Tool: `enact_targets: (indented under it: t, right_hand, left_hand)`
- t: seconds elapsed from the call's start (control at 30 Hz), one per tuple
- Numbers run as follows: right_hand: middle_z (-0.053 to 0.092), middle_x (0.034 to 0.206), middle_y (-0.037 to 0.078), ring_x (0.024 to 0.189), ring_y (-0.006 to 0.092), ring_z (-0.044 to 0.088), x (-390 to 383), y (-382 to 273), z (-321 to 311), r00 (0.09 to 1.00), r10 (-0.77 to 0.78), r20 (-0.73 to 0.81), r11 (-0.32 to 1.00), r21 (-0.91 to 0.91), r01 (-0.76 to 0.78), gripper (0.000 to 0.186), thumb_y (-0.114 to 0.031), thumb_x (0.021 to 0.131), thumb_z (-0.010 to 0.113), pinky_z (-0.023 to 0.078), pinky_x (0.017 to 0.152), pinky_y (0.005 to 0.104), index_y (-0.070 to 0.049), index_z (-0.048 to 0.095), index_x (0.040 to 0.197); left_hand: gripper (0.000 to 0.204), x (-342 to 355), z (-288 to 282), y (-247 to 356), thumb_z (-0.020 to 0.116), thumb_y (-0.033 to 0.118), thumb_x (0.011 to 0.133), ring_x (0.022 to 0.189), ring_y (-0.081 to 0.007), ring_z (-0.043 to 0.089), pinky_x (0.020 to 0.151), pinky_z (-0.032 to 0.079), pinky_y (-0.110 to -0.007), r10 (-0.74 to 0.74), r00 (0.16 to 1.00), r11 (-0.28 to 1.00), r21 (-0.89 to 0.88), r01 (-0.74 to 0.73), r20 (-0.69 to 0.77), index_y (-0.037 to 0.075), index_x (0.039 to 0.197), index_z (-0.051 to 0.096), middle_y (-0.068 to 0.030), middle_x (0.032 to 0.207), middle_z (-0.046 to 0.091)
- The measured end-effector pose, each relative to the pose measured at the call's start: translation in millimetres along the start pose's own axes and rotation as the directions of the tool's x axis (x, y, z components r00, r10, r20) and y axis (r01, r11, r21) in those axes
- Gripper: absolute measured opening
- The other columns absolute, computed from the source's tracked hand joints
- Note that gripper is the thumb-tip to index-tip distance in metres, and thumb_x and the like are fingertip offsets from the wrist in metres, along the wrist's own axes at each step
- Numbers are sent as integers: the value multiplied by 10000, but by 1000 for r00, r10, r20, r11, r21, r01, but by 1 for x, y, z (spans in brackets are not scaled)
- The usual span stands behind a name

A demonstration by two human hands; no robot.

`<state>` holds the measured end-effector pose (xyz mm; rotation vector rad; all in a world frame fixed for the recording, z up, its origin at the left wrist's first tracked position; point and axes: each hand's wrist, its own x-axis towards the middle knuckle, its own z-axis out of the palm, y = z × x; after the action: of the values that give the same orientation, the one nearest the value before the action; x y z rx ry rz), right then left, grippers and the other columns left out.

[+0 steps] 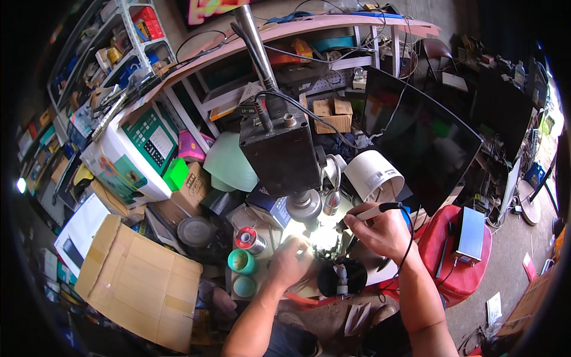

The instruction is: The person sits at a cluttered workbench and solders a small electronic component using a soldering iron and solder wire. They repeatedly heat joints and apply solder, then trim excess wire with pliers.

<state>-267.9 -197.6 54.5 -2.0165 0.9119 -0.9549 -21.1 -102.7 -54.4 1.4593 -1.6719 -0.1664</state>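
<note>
My right hand (385, 235) grips the pale handle of a soldering iron (370, 212), whose black cable loops down past my wrist. Its tip end points left toward a brightly lit workpiece (325, 239), too glared to make out. On the workpiece's left side is my left hand (289, 262), fingers pinched together; what they hold is lost in the glare. Just in front of the workpiece sits a black round part (343, 278) with a pale piece in its middle. A spool of solder wire (247, 238) and a turquoise jar (241, 261) stand left of my left hand.
A black box-shaped scope (278, 156) hangs over the work, near a white cylindrical housing (375, 175). At right, a silver-blue box (470, 234) rests on a red stool (458, 278). An open cardboard box (140, 282) lies left; a large dark screen (419, 140) leans behind.
</note>
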Motion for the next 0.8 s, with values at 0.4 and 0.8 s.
enact_targets:
  t: [0.4, 0.8]
  right_hand:
    - [751, 938, 77, 799, 122, 695, -74, -32, -92, 896, -215, -387, 947, 141, 289, 168, -112, 967, 770, 554, 689, 266, 50, 764, 1011]
    - [744, 1033, 100, 921, 214, 736, -207, 87, -206, 874, -264, -408, 676, -725, -134, 270, -73, 988, 706, 590, 815, 357, -110, 704, 1255]
  left_hand:
    - [78, -6, -23, -1, 670, 69, 964, 854, -92, 637, 768, 539, -277, -152, 985, 970, -179, 164, 81, -1, 957, 636, -52, 1075, 706]
    - [192, -15, -25, -32, 515, 36, 1085, 1037, -127, 647, 920, 507, -281, -191, 975, 946, -246, 213, 110, -14, 1237, 621, -70, 1114, 685]
